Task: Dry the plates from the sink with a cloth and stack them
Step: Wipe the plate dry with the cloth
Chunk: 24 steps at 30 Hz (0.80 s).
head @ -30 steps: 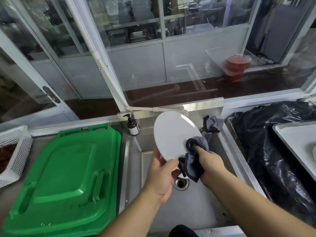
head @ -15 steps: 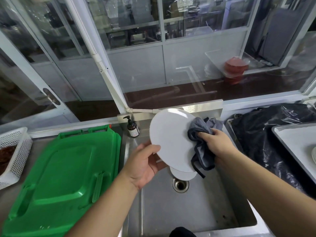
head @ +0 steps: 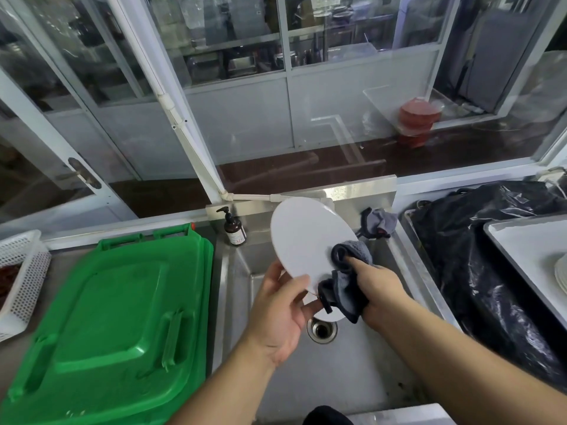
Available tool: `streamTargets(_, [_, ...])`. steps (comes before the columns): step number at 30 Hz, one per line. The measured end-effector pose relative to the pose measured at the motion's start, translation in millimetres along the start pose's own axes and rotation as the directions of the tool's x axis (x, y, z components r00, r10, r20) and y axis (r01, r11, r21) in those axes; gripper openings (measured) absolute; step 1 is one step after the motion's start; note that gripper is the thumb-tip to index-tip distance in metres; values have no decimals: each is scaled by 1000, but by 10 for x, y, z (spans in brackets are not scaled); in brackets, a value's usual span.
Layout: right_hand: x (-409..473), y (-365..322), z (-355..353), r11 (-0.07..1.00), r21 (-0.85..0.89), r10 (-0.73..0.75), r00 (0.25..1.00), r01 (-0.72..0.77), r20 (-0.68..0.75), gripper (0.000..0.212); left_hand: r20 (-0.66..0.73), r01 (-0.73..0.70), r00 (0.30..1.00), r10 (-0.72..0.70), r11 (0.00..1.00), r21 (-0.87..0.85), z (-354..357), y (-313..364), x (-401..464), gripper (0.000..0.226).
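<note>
our left hand (head: 280, 314) grip holds white plate (head: 303, 240) edge over sink (head: 346, 372); right hand (head: 379, 289) grip clutches grey cloth (head: 346, 283) against plate.

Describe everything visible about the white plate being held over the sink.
The white plate is round, plain and smooth, with no visible pattern. It is held tilted on edge above the steel sink, its broad face toward the camera. The left hand holds its lower edge. The right hand presses a dark grey cloth against its lower right rim. The edge of a second white plate shows just below, partly hidden.
</note>
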State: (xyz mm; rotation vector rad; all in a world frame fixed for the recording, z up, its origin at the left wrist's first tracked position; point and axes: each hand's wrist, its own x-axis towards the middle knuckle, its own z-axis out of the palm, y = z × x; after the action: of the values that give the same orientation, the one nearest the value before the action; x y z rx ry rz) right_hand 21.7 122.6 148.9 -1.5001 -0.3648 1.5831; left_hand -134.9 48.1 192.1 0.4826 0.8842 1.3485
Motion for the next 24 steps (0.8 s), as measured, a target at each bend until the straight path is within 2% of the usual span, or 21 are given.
streamTargets(4, [-9, -207, -4, 982, -156, -101, 994, 108, 47, 15, -44, 4, 999, -4, 1000, 1, -32, 180, 23, 31])
streamTargets(8, [-79, -361, 50, 933, -282, -211, 975, 221, 69, 14, -9, -21, 1000, 22, 1000, 12, 32, 234, 19, 31])
streamTargets(10, [-180, -366, 71, 879, -375, -284, 955, 295, 86, 22, -3, -33, 999, 33, 999, 22, 54, 237, 20, 29])
streamTargets(12, [-318, -322, 83, 798, -477, -350, 927, 369, 133, 41, 9, -35, 999, 34, 999, 42, 59, 228, 23, 28])
streamTargets(14, [-427, -230, 96, 667, -611, -378, 900, 427, 216, 58, 15, -27, 1000, 27, 998, 65, 58, 211, 30, 26])
streamTargets(16, [-531, -148, 109, 555, -669, -364, 868, 494, 338, 62, 12, -17, 1000, 16, 994, 104, 63, 197, 33, 27])
streamTargets(20, [-663, -102, 73, 497, -524, -356, 714, 691, 604, 62, 44, 32, 998, -39, 988, 150, 36, 174, -9, 30])
streamTargets(24, [-579, -290, 81, 320, -419, -388, 521, 850, 760, 70, 87, 65, 993, -78, 987, 148, 18, 149, -82, 27])
